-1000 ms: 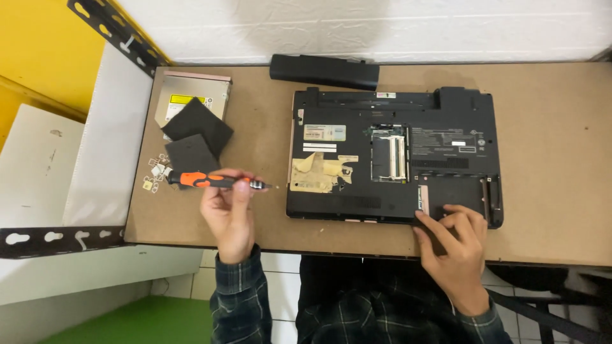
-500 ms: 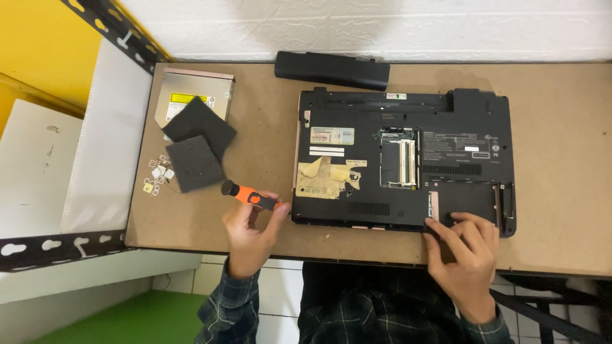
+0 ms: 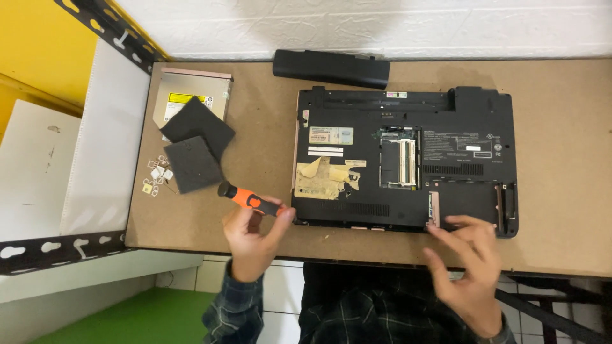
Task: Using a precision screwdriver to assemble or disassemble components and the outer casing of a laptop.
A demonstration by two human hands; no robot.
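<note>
Left hand (image 3: 252,239) grip closed on orange-black screwdriver (image 3: 250,200), right hand (image 3: 468,267) open (blurred) beside upturned black laptop (image 3: 408,159)

A yellow-and-white label (image 3: 180,99) sits on the silver drive, and pale rectangular stickers (image 3: 331,135) mark the black laptop's underside.

Orange-black screwdriver (image 3: 250,200), black laptop (image 3: 459,172)
</note>
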